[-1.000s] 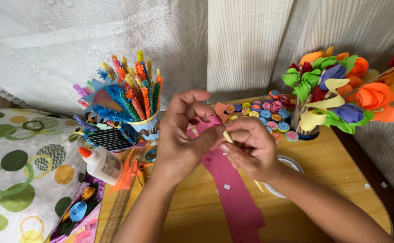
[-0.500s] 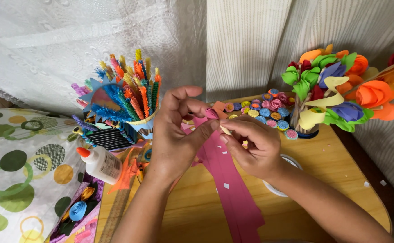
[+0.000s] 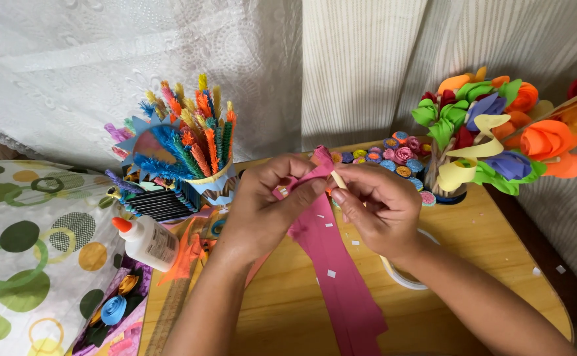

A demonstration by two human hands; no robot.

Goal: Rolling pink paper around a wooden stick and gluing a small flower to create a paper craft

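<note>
Pinching pink paper strip (image 3: pixel 331 264), both hands; white orange-capped glue bottle (image 3: pixel 147 240) left.

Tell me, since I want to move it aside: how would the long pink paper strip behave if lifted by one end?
The pink paper strip is probably floppy: it bends where the left hand and right hand pinch it. It looks thin and light, so it would likely droop and tear easily.

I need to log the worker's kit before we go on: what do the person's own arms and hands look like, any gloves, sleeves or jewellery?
Both are bare. The left hand and right hand wear no gloves, and no rings or watch show on the visible sides. Both forearms are uncovered to the bottom edge of the picture, with no sleeve, band or marking in view. The fingernails look short and unpainted.
</note>
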